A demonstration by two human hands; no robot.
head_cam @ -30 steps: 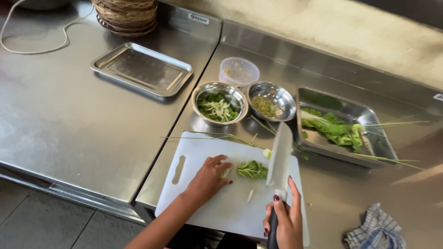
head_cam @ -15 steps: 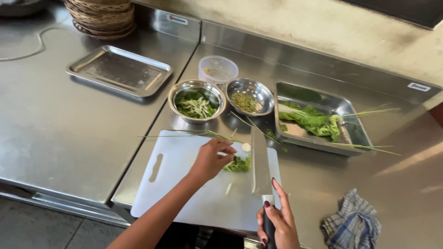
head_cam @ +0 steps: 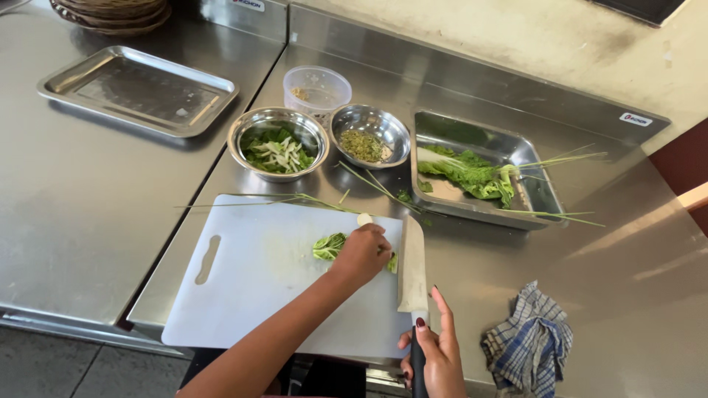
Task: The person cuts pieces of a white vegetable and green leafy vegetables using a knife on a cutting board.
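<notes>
On the cutting board [head_cam: 243, 280], left hand [head_cam: 361, 254] fingers pin greens [head_cam: 329, 245]; right hand [head_cam: 435, 361] grips cleaver [head_cam: 411, 265], bowls [head_cam: 277, 144] behind.

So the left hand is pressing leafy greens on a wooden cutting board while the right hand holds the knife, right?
Not quite: the head view shows a white plastic cutting board, not wooden. The left hand does press the leafy greens while the right hand holds the knife.

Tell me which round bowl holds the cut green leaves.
The left steel bowl, with green and pale leaf pieces. The right steel bowl holds fine yellowish bits; the plastic tub is nearly empty.
</notes>
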